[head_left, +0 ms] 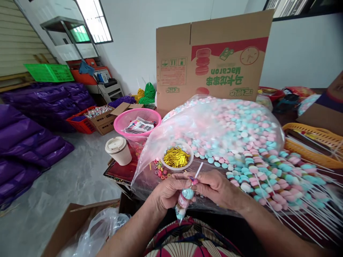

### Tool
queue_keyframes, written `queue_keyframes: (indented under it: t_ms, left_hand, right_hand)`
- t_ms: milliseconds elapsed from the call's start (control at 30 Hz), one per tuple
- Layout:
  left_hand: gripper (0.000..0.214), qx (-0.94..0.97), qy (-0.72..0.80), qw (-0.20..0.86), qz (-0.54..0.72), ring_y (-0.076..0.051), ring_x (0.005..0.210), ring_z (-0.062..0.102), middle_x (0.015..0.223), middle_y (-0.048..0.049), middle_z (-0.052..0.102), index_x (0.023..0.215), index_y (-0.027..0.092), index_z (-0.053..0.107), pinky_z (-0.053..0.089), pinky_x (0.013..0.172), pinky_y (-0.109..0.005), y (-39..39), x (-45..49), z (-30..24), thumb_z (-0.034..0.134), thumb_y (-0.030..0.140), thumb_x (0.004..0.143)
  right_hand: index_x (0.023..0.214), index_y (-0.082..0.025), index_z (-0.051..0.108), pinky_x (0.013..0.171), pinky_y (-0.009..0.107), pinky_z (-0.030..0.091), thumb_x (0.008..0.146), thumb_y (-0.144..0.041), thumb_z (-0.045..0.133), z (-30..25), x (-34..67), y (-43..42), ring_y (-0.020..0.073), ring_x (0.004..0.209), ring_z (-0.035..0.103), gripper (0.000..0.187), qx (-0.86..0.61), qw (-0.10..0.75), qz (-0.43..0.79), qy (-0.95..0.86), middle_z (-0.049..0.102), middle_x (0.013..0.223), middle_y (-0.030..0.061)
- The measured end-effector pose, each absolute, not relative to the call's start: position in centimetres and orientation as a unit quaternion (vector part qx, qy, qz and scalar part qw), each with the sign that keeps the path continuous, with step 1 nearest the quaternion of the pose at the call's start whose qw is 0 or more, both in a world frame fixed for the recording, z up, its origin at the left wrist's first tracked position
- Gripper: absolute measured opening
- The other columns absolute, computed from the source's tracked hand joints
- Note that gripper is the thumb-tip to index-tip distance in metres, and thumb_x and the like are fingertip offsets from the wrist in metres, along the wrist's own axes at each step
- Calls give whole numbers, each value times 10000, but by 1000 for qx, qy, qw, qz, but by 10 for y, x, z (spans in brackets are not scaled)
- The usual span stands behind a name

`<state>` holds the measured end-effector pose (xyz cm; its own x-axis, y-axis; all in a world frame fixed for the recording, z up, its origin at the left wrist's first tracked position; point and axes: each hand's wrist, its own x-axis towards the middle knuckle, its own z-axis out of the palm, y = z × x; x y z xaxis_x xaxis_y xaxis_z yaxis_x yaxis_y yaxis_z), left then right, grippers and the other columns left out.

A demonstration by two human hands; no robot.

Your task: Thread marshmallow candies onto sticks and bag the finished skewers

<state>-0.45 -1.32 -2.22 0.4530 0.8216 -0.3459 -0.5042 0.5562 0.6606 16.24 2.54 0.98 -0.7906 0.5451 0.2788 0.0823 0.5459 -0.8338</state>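
Note:
My left hand [168, 192] is closed around a wrapped candy skewer [184, 200] of pink and blue discs, with its white stick pointing up. My right hand [215, 188] pinches the top of the same skewer near a small pink bead. Just beyond the hands stands a white bowl of gold twist ties [176, 157]. Small coloured ring beads [160, 169] lie left of the bowl. A large clear bag of pink and blue candy discs [227, 125] fills the table behind. Several finished skewers [278, 185] lie piled to the right.
A lidded paper cup [118, 150] and a pink basket [136, 123] stand at the left. A Macaron cardboard box [214, 57] rises behind the bag. An orange tray [311, 142] is at the right. Purple bags [32, 132] cover the floor left; an open carton with plastic [88, 228] sits below.

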Motion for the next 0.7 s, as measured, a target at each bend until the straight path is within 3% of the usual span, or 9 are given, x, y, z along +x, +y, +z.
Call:
queue_keyframes:
  t_ms: [133, 267, 333, 400, 467, 567, 633, 700]
  left_hand:
    - [422, 220, 353, 790, 451, -102, 436, 564, 606, 2, 626, 852, 149, 575, 439, 431, -199, -9, 1, -16, 821, 321, 555]
    - [530, 234, 448, 649, 569, -83, 481, 555, 654, 42, 607, 952, 182, 510, 446, 479, -195, -7, 16, -13, 830, 294, 545]
    - [601, 285, 483, 557, 613, -102, 617, 604, 756, 26, 636, 1049, 211, 498, 470, 572, -202, -7, 24, -10, 826, 315, 557]
    - [595, 329, 490, 549, 592, -145, 763, 635, 873, -17, 661, 1129, 228, 508, 487, 666, -239, -6, 28, -3, 762, 434, 632]
    - [630, 345, 462, 622, 531, -210, 831, 645, 916, -73, 675, 1146, 205, 549, 502, 703, -313, -4, 24, 9, 598, 641, 695]
    - [880, 356, 410, 685, 486, -262, 820, 651, 906, -84, 693, 1157, 231, 581, 513, 703, -404, 0, 8, 28, 302, 874, 625]
    - [876, 382, 395, 704, 451, -275, 844, 647, 895, -83, 704, 1117, 249, 627, 510, 756, -438, 2, -2, 32, 265, 880, 628]
    - [813, 438, 397, 722, 359, -297, 857, 643, 811, -126, 706, 981, 170, 702, 488, 833, -470, 3, -3, 26, 321, 824, 685]
  right_hand:
    - [679, -192, 549, 504, 199, 398, 891, -263, 478, 3, 159, 27, 95, 534, 516, 234, -253, 322, 396, -822, 580, 597, -24]
    - [639, -184, 485, 501, 232, 340, 892, -188, 387, -5, 160, 30, 113, 524, 452, 271, -325, 393, 159, -845, 526, 574, 2]
    - [620, -183, 483, 490, 255, 294, 867, -150, 373, 0, 167, 32, 120, 492, 404, 272, -342, 415, 20, -843, 488, 535, 6]
    - [599, -183, 489, 489, 271, 257, 833, -134, 406, 4, 175, 30, 123, 484, 373, 253, -366, 429, -62, -824, 467, 517, 7]
    - [615, -181, 515, 503, 275, 256, 793, -134, 451, 4, 179, 23, 130, 519, 398, 195, -347, 415, -33, -841, 508, 559, 19]
    - [615, -184, 522, 507, 259, 273, 727, -143, 498, -4, 178, 17, 122, 535, 419, 121, -350, 370, 181, -841, 536, 587, 1]
    - [569, -184, 479, 488, 238, 270, 757, -130, 441, -7, 178, 18, 107, 507, 400, 200, -453, 399, 264, -752, 477, 528, -23]
    - [569, -181, 474, 485, 221, 276, 800, -132, 384, -4, 178, 17, 99, 513, 403, 252, -496, 437, 308, -684, 456, 525, -33]
